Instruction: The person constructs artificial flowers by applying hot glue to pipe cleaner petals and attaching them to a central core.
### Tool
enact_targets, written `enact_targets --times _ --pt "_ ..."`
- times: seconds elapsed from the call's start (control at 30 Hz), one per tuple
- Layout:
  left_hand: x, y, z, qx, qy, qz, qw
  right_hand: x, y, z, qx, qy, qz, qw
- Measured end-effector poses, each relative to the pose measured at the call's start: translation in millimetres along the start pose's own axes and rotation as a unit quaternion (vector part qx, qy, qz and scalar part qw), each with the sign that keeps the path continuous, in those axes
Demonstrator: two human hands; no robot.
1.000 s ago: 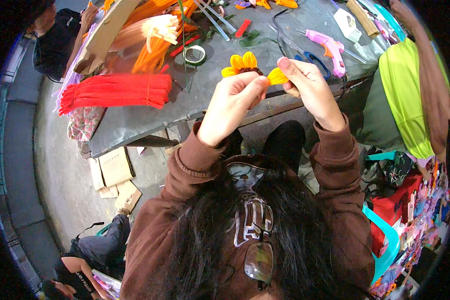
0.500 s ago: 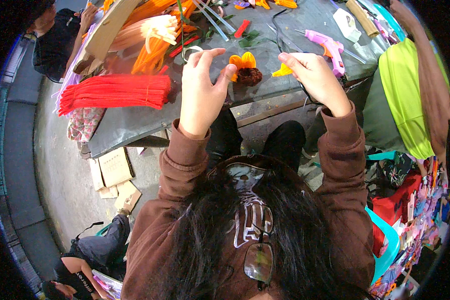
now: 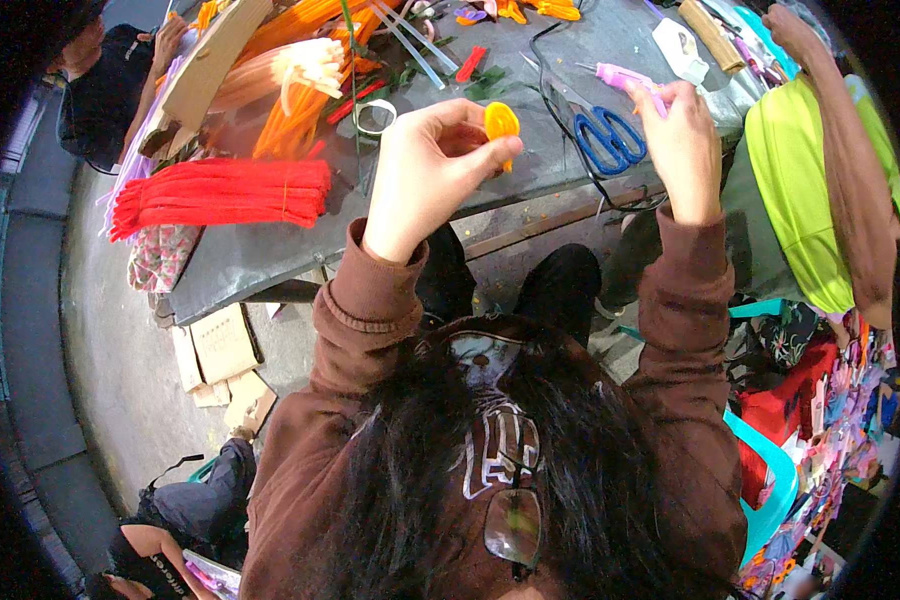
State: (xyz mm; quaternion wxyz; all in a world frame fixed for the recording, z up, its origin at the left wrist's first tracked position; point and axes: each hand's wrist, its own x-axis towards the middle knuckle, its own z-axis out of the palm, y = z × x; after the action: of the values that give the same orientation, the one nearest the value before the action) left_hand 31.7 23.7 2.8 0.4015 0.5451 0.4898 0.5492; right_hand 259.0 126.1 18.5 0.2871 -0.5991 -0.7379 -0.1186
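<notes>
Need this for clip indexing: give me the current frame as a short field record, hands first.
left: left hand pinching a yellow petal piece between thumb and fingers
right: right hand at the pink glue gun, fingers against it; firmness of grip unclear
between hands: blue-handled scissors, lying nearer the right hand
surface: dark grey table
table, left side: red bundle, with a peach bundle farther back
neighbour, right: person in lime-green top
</notes>
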Motion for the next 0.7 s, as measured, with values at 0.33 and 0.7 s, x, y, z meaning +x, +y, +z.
enact_targets --times 0.33,0.7 --pt "6 0 -11 -0.044 0.01 -0.014 0.999 16 20 25 -0.029 -0.127 0.125 0.984" --pt "26 -1 -31 -0.057 0.112 0.055 0.991 4 23 -1 0.368 -0.093 0.074 0.922"
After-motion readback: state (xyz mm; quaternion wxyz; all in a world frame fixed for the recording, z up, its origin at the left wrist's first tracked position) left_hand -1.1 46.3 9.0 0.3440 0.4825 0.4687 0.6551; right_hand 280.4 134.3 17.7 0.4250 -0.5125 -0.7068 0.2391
